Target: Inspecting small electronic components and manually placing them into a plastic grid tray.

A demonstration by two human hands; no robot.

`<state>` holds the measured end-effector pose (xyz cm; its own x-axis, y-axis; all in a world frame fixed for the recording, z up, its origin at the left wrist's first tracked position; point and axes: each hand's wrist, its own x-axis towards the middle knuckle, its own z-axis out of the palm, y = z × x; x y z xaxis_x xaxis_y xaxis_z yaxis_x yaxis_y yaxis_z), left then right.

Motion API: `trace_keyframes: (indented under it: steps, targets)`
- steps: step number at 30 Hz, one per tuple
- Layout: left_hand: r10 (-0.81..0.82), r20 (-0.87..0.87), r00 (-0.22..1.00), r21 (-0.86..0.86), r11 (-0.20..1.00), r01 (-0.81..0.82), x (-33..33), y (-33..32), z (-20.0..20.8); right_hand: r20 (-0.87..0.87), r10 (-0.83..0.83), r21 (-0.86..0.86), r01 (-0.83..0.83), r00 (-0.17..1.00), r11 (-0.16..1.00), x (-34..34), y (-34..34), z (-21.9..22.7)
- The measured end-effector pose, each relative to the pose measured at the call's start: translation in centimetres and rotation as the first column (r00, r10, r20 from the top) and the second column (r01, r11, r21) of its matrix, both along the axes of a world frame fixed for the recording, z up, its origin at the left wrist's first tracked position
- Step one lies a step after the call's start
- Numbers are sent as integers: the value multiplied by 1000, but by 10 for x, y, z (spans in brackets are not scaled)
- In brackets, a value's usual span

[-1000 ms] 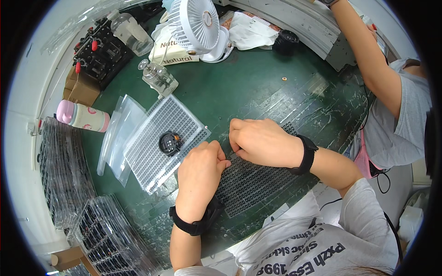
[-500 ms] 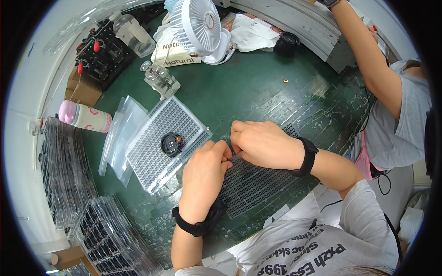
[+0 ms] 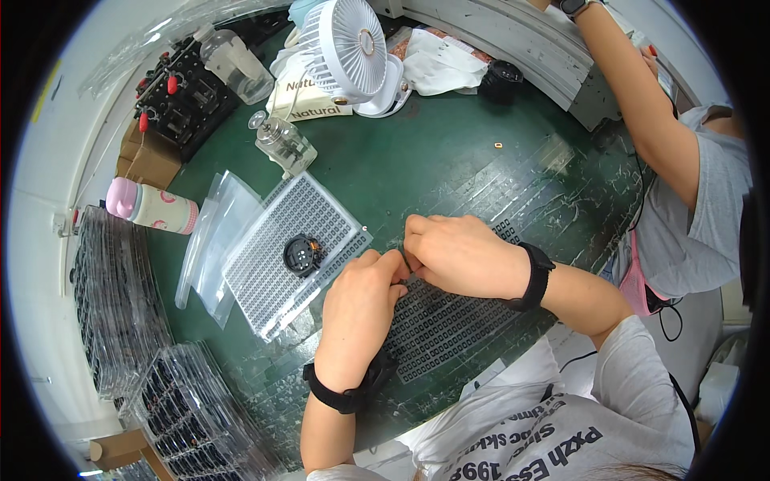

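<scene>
Hands: left hand [image 3: 358,309] and right hand [image 3: 454,255] meet fingertip to fingertip, both pinched shut on some tiny part; too small to tell what.
Spot: right over the dark grid tray [image 3: 449,317].
Nearby: white grid tray [image 3: 277,256] with a round black part [image 3: 300,255] on it.
Tip: I'd keep wrists low and pinch lightly.

white printed carton [image 3: 309,100] behind fan, clear plastic bags [image 3: 212,236] left
</scene>
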<state>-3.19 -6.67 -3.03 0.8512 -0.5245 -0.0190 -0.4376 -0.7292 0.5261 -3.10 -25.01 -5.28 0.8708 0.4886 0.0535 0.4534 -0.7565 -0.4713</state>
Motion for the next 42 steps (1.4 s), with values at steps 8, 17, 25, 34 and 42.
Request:
trace_keyframes:
  steps: [8, 17, 25, 34, 42]
  targets:
    - [25, -22, 999, -6, 1000, -25, 1, 1, -2, 2, -1, -15, 1, 1000, 1000, 0, 0, 1]
    - [95, -15, 995, 162, 982, -92, -5, -2, 7, 10, 5, 0, -5, 1000, 1000, 0, 0, 0]
    - [125, 85, 989, 204, 969, -140, -6, 0, 5, 22, 1, -13, -1, 1000, 1000, 0, 0, 0]
    - [132, 165, 977, 386, 903, -187, -13, -4, 12, 14, 2, -13, -2, 1000, 1000, 0, -1, 1]
    - [145, 224, 964, 358, 907, -220, -14, -2, 5, 9, 1, -24, -1, 1000, 1000, 0, 0, 0]
